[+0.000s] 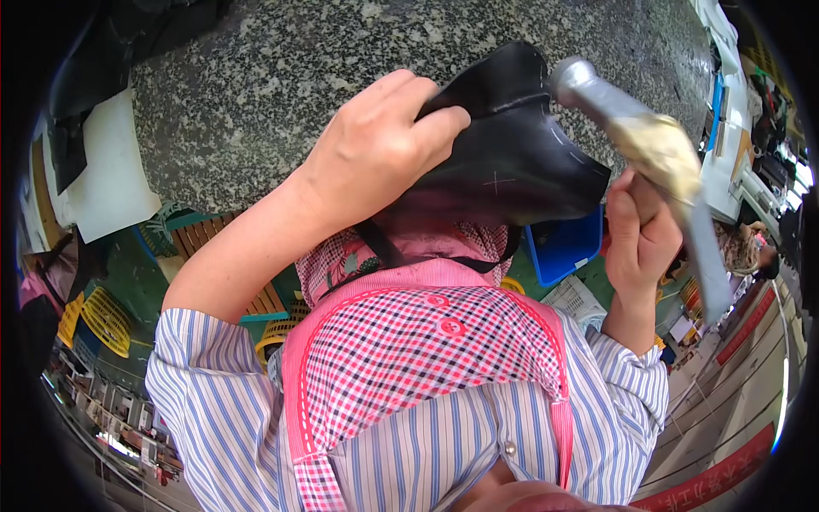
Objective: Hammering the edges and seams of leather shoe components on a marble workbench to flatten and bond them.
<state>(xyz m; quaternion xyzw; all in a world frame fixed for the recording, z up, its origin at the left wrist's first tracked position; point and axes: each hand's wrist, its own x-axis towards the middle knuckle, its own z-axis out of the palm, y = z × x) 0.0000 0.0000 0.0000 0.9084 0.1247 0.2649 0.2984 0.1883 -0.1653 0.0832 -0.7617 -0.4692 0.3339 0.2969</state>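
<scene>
Gripping a glossy, curved black sheet (512, 154) are left fingers (441, 129); right fingers (661, 232) clamp a round-ended metal hammer (611, 101).

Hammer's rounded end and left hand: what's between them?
In the head view, the black piece fills most of that stretch, between the left hand and the hammer's rounded end; speckled stone tabletop shows just past it.

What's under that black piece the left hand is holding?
Speckled stone tabletop shows past the upper edge of the black piece, and a blue bin below its lower right. Whatever lies directly beneath is covered.
</scene>
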